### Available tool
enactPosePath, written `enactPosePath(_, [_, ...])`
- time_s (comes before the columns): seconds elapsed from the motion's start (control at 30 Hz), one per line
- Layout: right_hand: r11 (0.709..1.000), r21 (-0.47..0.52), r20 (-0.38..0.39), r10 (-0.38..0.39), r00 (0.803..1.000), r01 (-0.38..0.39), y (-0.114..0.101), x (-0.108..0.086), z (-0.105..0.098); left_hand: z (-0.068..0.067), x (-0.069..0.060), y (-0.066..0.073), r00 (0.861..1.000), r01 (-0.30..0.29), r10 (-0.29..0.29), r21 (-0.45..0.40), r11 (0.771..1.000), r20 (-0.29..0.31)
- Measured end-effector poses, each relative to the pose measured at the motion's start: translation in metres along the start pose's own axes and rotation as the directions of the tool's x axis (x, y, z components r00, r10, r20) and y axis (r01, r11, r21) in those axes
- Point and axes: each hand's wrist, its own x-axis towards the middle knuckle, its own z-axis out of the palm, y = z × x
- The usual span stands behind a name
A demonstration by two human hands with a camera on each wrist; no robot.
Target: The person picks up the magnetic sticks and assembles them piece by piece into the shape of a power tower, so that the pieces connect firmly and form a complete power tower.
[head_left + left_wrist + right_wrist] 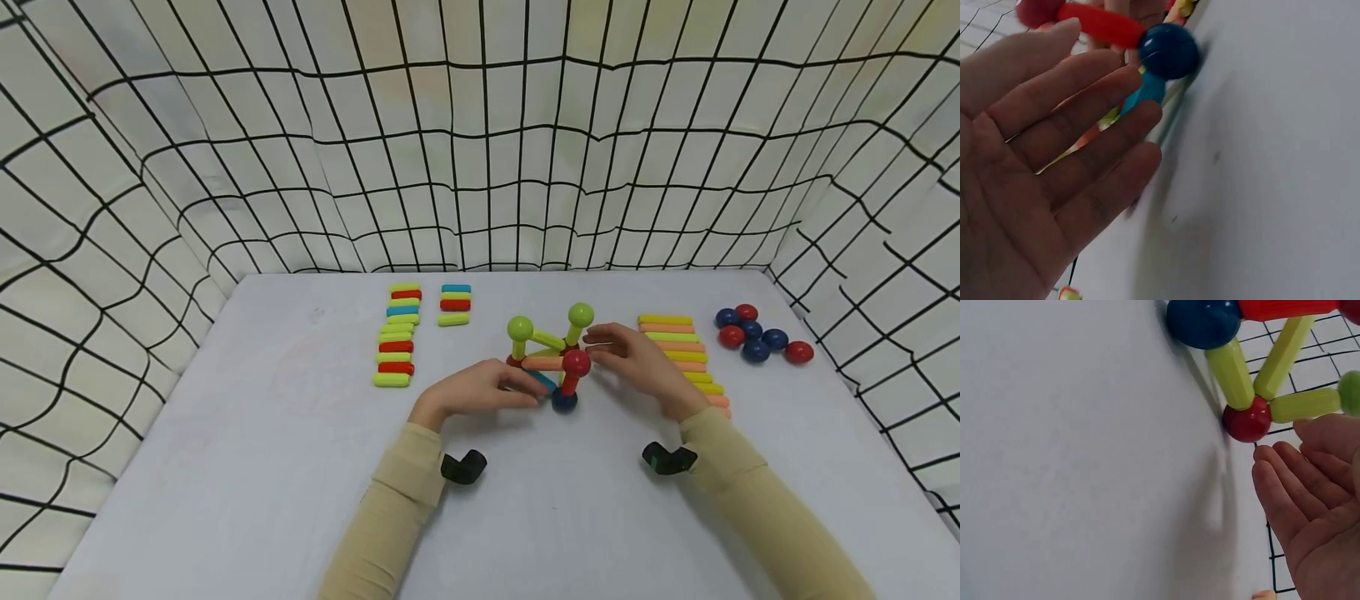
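A ball-and-rod toy frame (545, 363) stands between my two hands. Its base shows a dark blue ball (565, 401) in front and red balls behind. On upright rods sit two light green balls (581, 315) and a red ball (576, 363). A blue rod (1145, 95) runs low on the left side, close to the straight fingers of my left hand (483, 387). My right hand (636, 360) is at the frame's right, fingers loosely extended; in the right wrist view they are beside a red base ball (1247, 420) and a green upright rod (1305, 405).
Short red, green, yellow and blue rods (395, 345) lie in columns at the left, with a smaller group (454, 305) beside them. Longer yellow and orange rods (678, 347) lie right of my right hand. Red and dark blue balls (756, 351) cluster farther right. Grid-lined white cloth (502, 167) surrounds the table.
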Motion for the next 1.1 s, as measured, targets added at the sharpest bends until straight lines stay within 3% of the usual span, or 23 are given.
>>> enactPosePath(0.07, [0.999,-0.019,-0.007,-0.039,0.999,0.039,0.001,-0.008,-0.004,-0.005,-0.004,-0.001,0.993,0.033,-0.037,-0.033,0.999,-0.108])
enactPosePath(0.1, [0.998,-0.034,-0.013,-0.057,0.998,0.056,0.002,-0.013,-0.008,-0.006,-0.005,-0.002,0.983,0.042,-0.052,-0.063,0.997,-0.178])
enactPosePath(0.2, [0.991,-0.113,-0.035,-0.071,0.997,0.067,0.008,-0.033,-0.020,-0.009,-0.005,-0.005,0.920,0.036,-0.088,-0.142,0.989,-0.381])
enactPosePath(0.27, [0.984,-0.172,-0.054,-0.064,0.997,0.053,0.013,-0.047,-0.030,-0.008,-0.002,-0.006,0.887,0.017,-0.092,-0.169,0.986,-0.452])
enactPosePath(0.3, [0.981,-0.191,-0.063,-0.058,0.996,0.045,0.016,-0.054,-0.035,-0.008,0.000,-0.007,0.881,0.015,-0.094,-0.171,0.985,-0.464])
enactPosePath(0.37, [0.973,-0.227,-0.077,-0.049,0.996,0.030,0.021,-0.069,-0.043,-0.005,0.003,-0.009,0.884,0.018,-0.095,-0.170,0.985,-0.457])
enactPosePath(0.53, [0.937,-0.347,-0.101,-0.081,0.992,0.041,0.033,-0.100,-0.058,0.000,0.009,-0.012,0.917,0.046,-0.093,-0.129,0.991,-0.389])
enactPosePath(0.67, [0.905,-0.421,-0.131,-0.124,0.984,0.058,0.043,-0.115,-0.065,0.002,0.008,-0.012,0.926,0.066,-0.101,-0.110,0.992,-0.363])
enactPosePath(0.9, [0.896,-0.436,-0.175,-0.175,0.969,0.083,0.058,-0.120,-0.069,0.000,0.007,-0.011,0.948,0.080,-0.104,-0.091,0.993,-0.301])
enactPosePath(1.1, [0.862,-0.490,-0.134,-0.223,0.966,0.131,0.062,-0.118,-0.067,-0.001,0.006,-0.010,0.955,0.085,-0.102,-0.075,0.994,-0.279])
